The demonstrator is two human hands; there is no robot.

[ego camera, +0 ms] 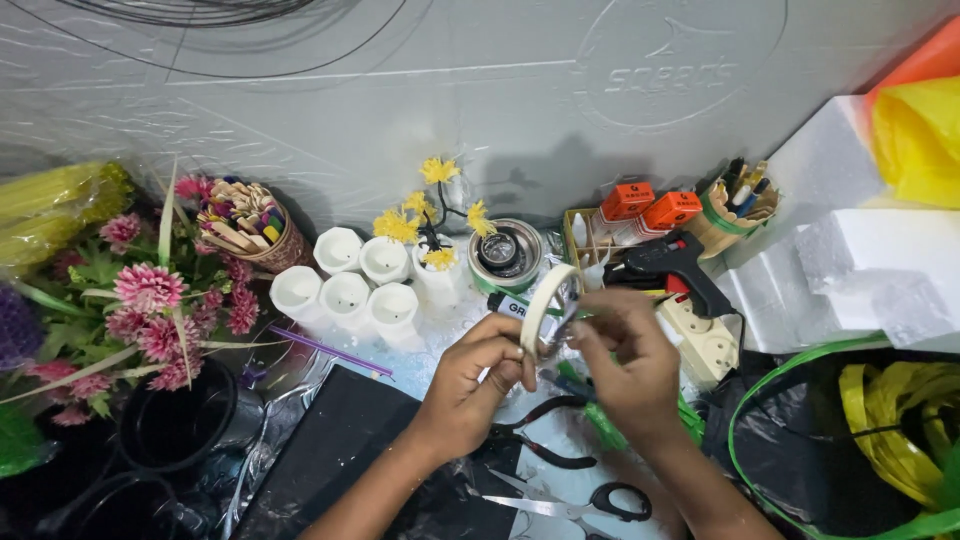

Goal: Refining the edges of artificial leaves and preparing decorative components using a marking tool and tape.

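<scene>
At 9 o'clock stands a bunch of pink artificial flowers with green leaves (150, 300); at 10 o'clock, a woven cup of coloured wooden sticks (245, 225); beside it, five white cylindrical candle holders (350, 285). At centre, the left hand (475, 375) pinches the lower rim of a cream-coloured roll of masking tape (548, 300), held on edge with its opening facing roughly 3 o'clock. The right hand (625, 350) lies at 3 o'clock of the roll, fingertips closed at its rim; what they pinch cannot be told. Both hands touch the roll. At 6 o'clock lie black-handled pliers (545, 440) and black-handled scissors (580, 503); at 1 o'clock, a black glue gun (675, 265).
</scene>
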